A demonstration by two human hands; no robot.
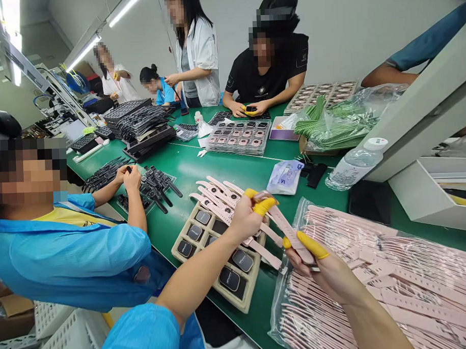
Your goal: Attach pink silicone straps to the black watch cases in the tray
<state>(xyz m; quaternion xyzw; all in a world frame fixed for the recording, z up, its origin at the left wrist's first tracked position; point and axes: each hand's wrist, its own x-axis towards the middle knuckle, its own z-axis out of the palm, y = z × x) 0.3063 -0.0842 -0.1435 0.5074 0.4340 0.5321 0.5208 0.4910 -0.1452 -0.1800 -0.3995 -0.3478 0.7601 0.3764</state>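
My left hand (246,216), with yellow finger covers on thumb and finger, pinches a small rose-gold watch case (265,196). A pink watch strap (283,222) runs from it down to my right hand (316,260). My right hand, also in yellow finger covers, grips the strap between thumb and fingers. Whether strap and case are joined is hidden by my fingers. Below my left forearm lies a beige tray (243,302) with dark square watch faces (229,279) in its compartments. Several pink-strapped watches (218,195) rest across the tray's far side.
A clear bag of pink straps (374,271) covers the right of the green table (187,168). Beyond stand a water bottle (357,165), a white packet (285,176) and stacked watch trays (237,138). At left, a co-worker in blue (79,266) handles black watches (157,185).
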